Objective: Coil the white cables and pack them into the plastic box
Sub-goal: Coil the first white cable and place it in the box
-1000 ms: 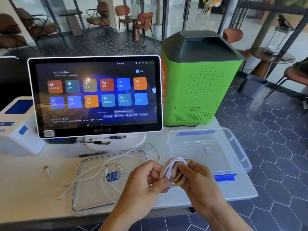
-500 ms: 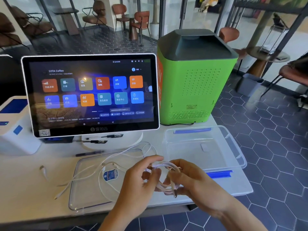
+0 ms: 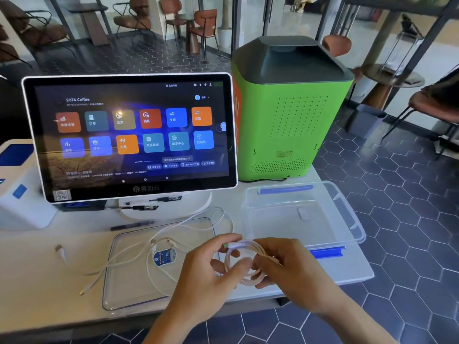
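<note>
A coiled white cable (image 3: 244, 263) is held above the front edge of the worktop (image 3: 32, 254), between both hands. The fingers of the left hand (image 3: 208, 271) are curled round the coil's left side; the right hand (image 3: 288, 269) pinches its right side. 2 loose white cables (image 3: 139, 252) lie across the clear lid (image 3: 119, 289) near the front edge. The open plastic box (image 3: 347, 219) stands at the right edge, empty so far as seen.

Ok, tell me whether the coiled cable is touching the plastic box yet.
Apart. The head view shows the coiled cable held in both hands, left hand and right hand, in front of the plastic box.
</note>
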